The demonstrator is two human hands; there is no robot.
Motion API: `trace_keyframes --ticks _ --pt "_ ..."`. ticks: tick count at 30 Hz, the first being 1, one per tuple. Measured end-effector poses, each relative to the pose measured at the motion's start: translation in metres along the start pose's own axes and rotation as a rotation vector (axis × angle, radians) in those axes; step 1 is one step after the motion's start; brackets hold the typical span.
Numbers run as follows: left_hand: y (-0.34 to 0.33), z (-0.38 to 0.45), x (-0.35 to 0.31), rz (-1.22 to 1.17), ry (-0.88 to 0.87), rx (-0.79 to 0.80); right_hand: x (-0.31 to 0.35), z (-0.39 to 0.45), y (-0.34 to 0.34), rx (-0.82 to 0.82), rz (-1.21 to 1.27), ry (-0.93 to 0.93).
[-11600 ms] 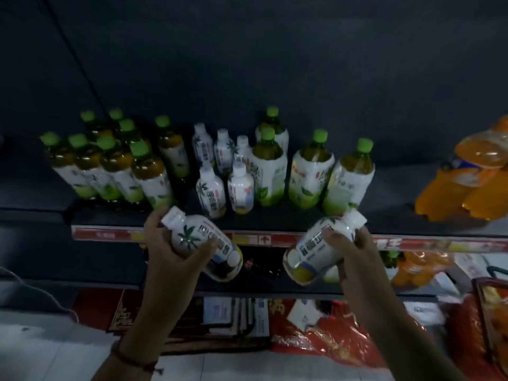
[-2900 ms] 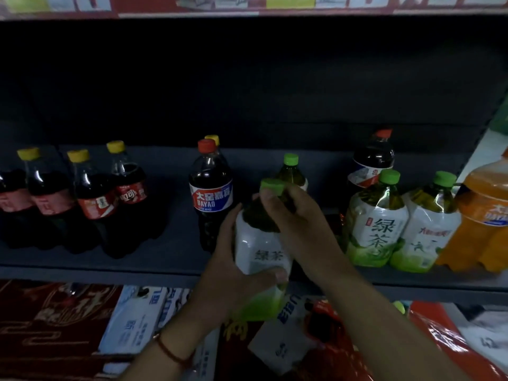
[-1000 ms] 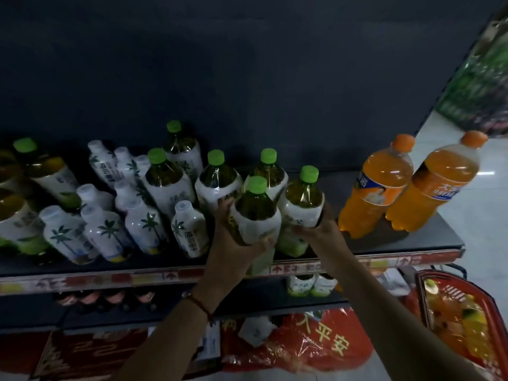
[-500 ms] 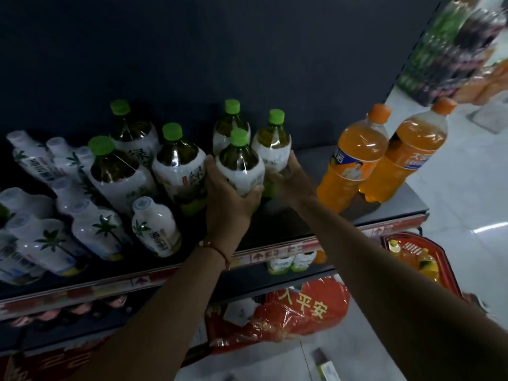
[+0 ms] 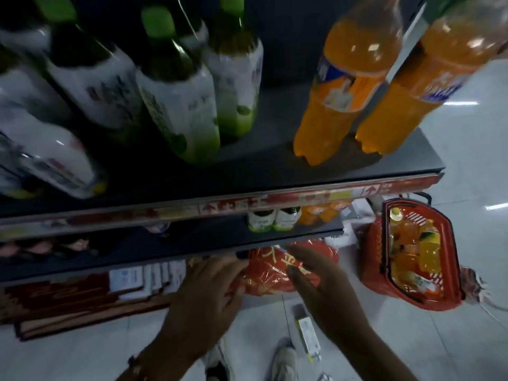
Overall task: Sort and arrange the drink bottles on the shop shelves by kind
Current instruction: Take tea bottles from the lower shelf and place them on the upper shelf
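both hands empty, fingers straight and loosely spread: left hand (image 5: 209, 295), right hand (image 5: 321, 290), low in front of lower shelf (image 5: 165, 243). likely reaching for next stock. green tea bottles (image 5: 181, 86) grouped on top shelf (image 5: 247, 171) beside orange soda bottles (image 5: 349, 86); red basket (image 5: 371, 259) on floor, right.

This is looking like a small shop. Green tea bottles (image 5: 178, 105) and orange soda bottles (image 5: 343, 86) are standing in groups on a dark metal shelf (image 5: 261, 160), whose front edge is carrying a red price strip (image 5: 275, 204). A red shopping basket (image 5: 412, 254) holding drinks is sitting on the tiled floor (image 5: 467, 166) by the shelf's right end.
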State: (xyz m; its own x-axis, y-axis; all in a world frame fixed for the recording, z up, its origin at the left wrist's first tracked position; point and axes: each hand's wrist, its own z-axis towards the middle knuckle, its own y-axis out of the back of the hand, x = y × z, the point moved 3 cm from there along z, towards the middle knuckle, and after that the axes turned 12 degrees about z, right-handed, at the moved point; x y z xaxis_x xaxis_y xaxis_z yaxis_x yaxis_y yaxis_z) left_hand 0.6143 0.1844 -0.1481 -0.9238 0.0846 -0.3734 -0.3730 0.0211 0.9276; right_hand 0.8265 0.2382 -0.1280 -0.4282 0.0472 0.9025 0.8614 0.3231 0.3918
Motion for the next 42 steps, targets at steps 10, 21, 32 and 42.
trace_keyframes --ticks 10,21,32,42 --pt "-0.218 0.090 0.025 -0.271 0.498 0.005 -0.188 0.101 -0.006 -0.163 0.212 -0.001" --pt "-0.277 0.207 0.086 -0.671 0.314 -0.132 -0.214 0.237 -0.032 -0.247 0.028 0.187" --pt "-0.257 0.157 0.097 -0.547 0.302 -0.171 -0.214 0.219 -0.062 -0.097 0.055 0.129" --pt "-0.202 -0.005 0.074 -0.704 0.631 -0.083 -0.176 0.085 -0.065 -0.214 0.348 -0.062"
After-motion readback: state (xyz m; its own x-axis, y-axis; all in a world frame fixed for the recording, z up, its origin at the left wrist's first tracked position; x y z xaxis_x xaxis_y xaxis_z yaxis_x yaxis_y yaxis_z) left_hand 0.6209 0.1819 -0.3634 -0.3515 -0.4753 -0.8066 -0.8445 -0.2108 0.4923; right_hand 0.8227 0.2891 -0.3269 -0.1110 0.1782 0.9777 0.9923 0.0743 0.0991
